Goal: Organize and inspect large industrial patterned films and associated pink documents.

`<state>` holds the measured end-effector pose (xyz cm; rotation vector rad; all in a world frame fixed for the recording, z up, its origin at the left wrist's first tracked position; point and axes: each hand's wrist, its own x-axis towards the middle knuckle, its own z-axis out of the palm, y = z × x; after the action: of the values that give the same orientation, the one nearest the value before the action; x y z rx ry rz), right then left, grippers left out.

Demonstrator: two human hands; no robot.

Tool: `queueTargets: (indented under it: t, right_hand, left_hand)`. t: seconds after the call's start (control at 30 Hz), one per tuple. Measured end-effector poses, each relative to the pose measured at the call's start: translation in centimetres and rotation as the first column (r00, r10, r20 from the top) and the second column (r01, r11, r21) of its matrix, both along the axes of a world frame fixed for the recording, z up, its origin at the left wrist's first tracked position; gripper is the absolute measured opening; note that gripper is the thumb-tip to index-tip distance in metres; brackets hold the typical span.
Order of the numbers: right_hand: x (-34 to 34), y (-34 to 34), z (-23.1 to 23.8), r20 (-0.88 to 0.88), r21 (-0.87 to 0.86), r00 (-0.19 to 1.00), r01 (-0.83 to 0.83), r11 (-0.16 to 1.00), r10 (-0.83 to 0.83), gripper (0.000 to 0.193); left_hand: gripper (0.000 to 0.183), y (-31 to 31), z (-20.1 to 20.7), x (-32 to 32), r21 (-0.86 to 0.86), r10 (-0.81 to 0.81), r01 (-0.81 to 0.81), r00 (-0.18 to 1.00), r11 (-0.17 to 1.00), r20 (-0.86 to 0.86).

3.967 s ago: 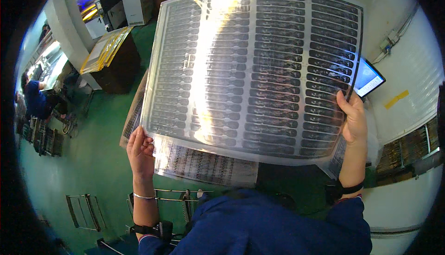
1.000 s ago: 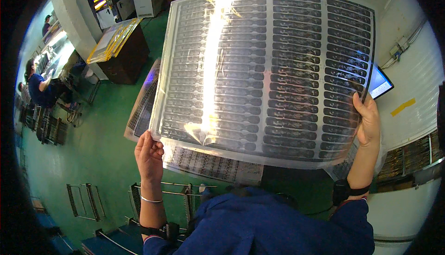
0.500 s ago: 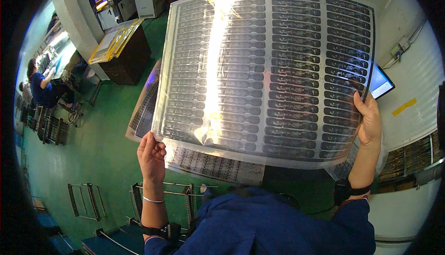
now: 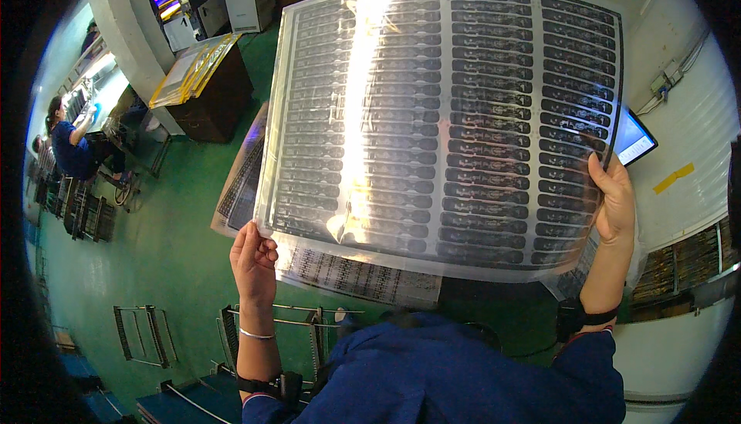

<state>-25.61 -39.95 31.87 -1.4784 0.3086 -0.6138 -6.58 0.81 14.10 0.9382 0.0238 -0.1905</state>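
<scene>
A large clear film sheet [image 4: 490, 123] with columns of dark elongated printed shapes is held up in front of me. Its lower left corner is pinched in my left hand [image 4: 253, 262], thumb against curled fingers. My right hand [image 4: 614, 196] grips the right edge, thumb on the near face and the other fingers mostly hidden behind. Bright glare runs down the sheet's left half. Beneath it, other printed sheets [image 4: 363, 276] lie partly covered, one of them sticking out at the left [image 4: 241, 185].
A lit screen [image 4: 636, 138] shows past the sheet's right edge. At far left a person [image 4: 73, 142] sits at a bright workbench. A brown cabinet [image 4: 208, 104] carries yellow-edged sheets. Metal racks [image 4: 144, 337] stand on the green floor at lower left.
My hands and the film sheet are almost still. At the back left, the person by the machine has mostly gone out of sight. The seated person's arms have shifted slightly.
</scene>
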Motion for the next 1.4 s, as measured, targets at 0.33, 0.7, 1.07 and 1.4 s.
queueTargets:
  t: [0.33,0.7,1.07,1.4]
  right_hand:
    - [-0.1,-0.1,0.1,-0.011,-0.004,1.0,-0.008,1.0,0.008,0.032]
    - [1.3,0.3,-0.9,-0.097,-0.148,0.99,0.089,0.985,-0.104,0.041]
    - [4.2,2.9,-8.0,-0.232,0.138,0.908,-0.325,0.936,0.35,0.048]
    - [6.1,-3.1,-26.1,-0.467,-0.631,0.877,-0.238,0.739,-0.116,0.059]
  left_hand:
    - [0.017,-0.2,0.2,-0.2,0.018,0.017,-0.017,1.0,1.0,-0.005]
    - [0.039,1.6,0.4,0.5,0.127,-0.085,0.101,0.988,0.987,-0.132]
    - [0.042,5.0,1.0,-0.3,0.33,-0.351,0.39,0.92,0.86,-0.173]
    - [0.038,13.0,-2.5,-1.2,0.552,0.06,-0.062,0.998,0.832,0.021]
